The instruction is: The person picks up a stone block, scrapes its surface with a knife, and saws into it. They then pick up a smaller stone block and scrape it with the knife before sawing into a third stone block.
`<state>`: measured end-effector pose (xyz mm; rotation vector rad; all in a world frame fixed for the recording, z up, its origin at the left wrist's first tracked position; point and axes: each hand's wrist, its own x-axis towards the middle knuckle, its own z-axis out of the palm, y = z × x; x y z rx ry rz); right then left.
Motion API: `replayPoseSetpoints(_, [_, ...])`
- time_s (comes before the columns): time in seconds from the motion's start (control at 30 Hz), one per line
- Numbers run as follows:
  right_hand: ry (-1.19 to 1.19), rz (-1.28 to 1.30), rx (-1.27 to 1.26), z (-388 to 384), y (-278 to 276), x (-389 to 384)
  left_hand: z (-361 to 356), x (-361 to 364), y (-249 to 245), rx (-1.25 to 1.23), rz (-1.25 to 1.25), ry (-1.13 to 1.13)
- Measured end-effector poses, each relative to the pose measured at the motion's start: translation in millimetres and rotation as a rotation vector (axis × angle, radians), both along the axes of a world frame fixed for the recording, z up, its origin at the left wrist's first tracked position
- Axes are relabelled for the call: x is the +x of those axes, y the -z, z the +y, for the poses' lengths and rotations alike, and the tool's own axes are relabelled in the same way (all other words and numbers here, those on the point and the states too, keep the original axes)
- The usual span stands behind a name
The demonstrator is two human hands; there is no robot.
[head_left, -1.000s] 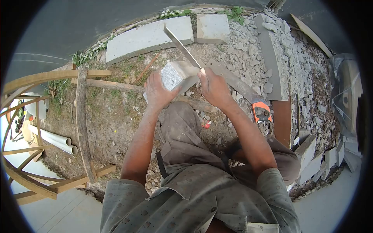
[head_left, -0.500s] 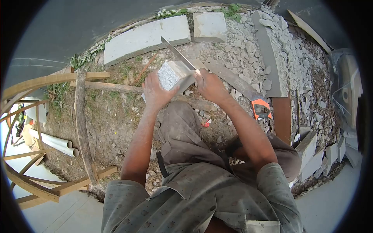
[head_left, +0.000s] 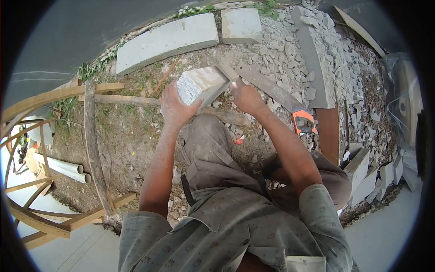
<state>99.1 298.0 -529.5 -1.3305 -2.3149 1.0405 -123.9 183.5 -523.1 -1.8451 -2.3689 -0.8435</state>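
Observation:
My left hand [head_left: 176,106] is closed around the near end of a pale lightweight concrete block [head_left: 201,80], thumb on one side and fingers on the other. Rough and white, the end face of the block points toward me, while its top shows tan streaks. My right hand [head_left: 247,97] is closed on the handle of a long knife, which the fingers hide. Blurred and foreshortened, the blade [head_left: 224,72] lies along the far end of the block. Right of my right hand, a handsaw [head_left: 303,122] with an orange and black handle rests on the rubble.
Behind the block lie a long pale slab [head_left: 167,43] and a shorter one [head_left: 241,26], against a grey wall. Broken chunks [head_left: 283,59] cover the ground at right, around a grey board [head_left: 312,68]. Wooden poles [head_left: 93,145] and white pipes [head_left: 63,167] are at left.
The knife blade, which stood out long past the block toward the far left, now lies foreshortened at the block's far end. The block appears turned slightly, its top more exposed.

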Motion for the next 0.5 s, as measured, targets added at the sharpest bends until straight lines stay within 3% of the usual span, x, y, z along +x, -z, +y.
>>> replayPoseSetpoints(0.07, [0.024,0.061,-0.002,5,7,8,6,-5,4,0.016,-0.001,0.001])
replayPoseSetpoints(0.17, [0.045,0.334,0.017,-19,-40,2,-9,-5,9,-0.027,-0.025,0.002])
replayPoseSetpoints(0.27, [-0.069,-0.070,0.066,-1,24,-1,-4,-6,4,-0.003,-0.015,0.007])
replayPoseSetpoints(0.37, [0.025,0.272,0.039,0,-22,-7,-7,-4,10,-0.052,-0.023,-0.020])
replayPoseSetpoints(0.47, [0.100,0.428,0.060,-23,-32,-7,-6,-8,14,-0.043,-0.025,-0.015])
replayPoseSetpoints(0.5, [0.068,0.299,0.039,-19,-17,-4,-7,-6,13,-0.043,-0.029,-0.006])
